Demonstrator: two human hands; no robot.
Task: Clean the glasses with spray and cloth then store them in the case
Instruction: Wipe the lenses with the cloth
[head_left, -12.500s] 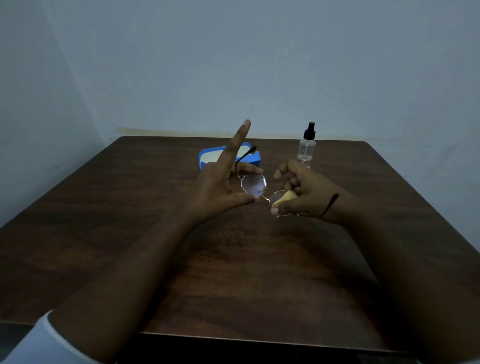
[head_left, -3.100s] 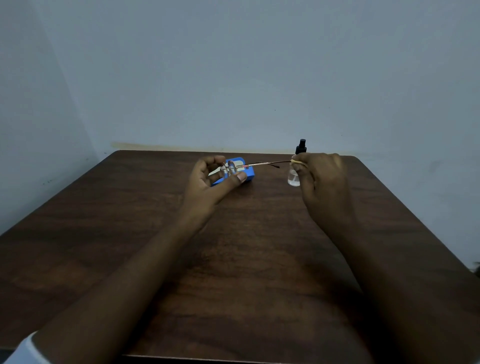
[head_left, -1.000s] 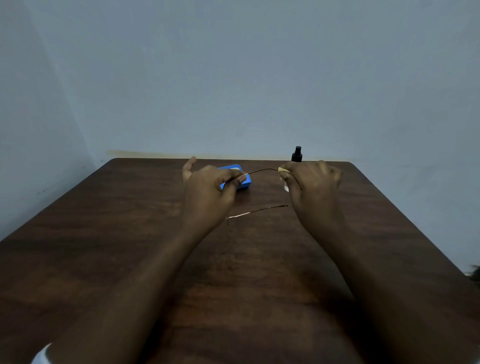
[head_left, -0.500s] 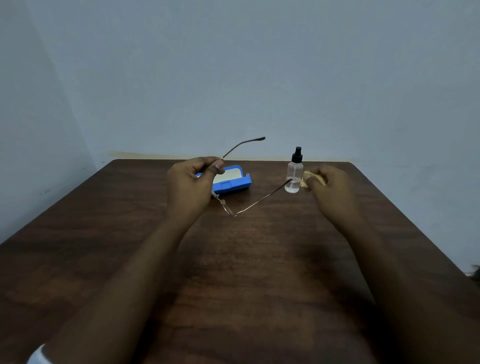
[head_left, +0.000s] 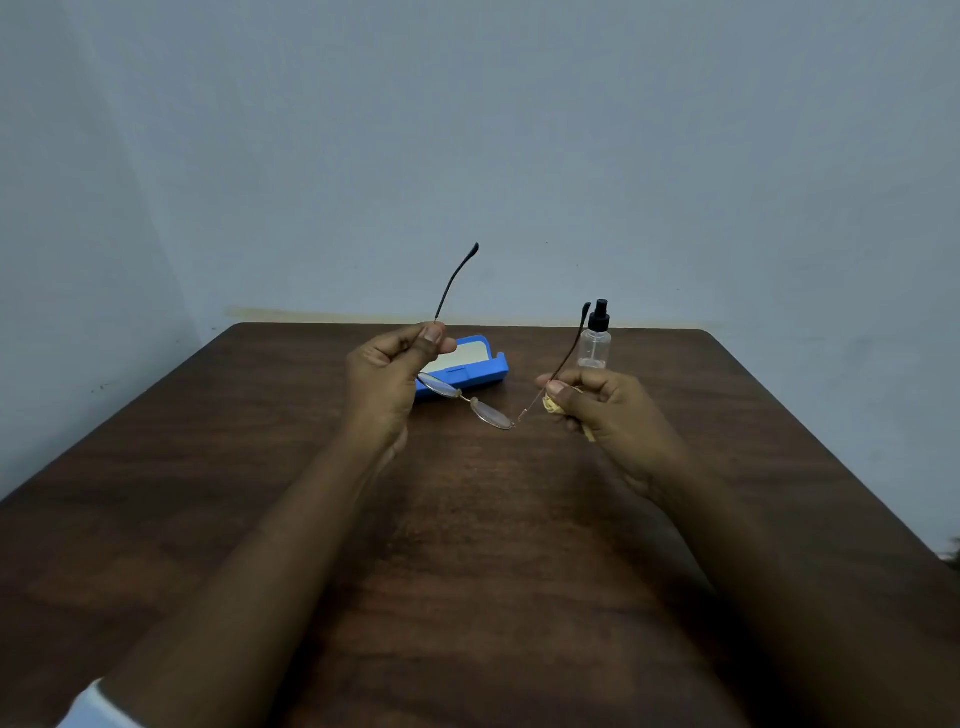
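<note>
Head view: your left hand (head_left: 387, 376) pinches one thin wire temple of the glasses (head_left: 488, 411), oval lenses hanging above the dark wood-grain table (head_left: 467, 545). Open blue case (head_left: 483, 371) sits behind, partly hidden by that hand. Your right hand (head_left: 608, 410) pinches the other temple, crumpled yellow cloth (head_left: 550, 404) bunched in its fingers. Clear black-capped spray bottle (head_left: 595, 345) stands just behind.

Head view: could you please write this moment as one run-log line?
left hand: pinches glasses temple | right hand: pinches other temple, holds cloth | case: open, on table | spray bottle: upright
</note>
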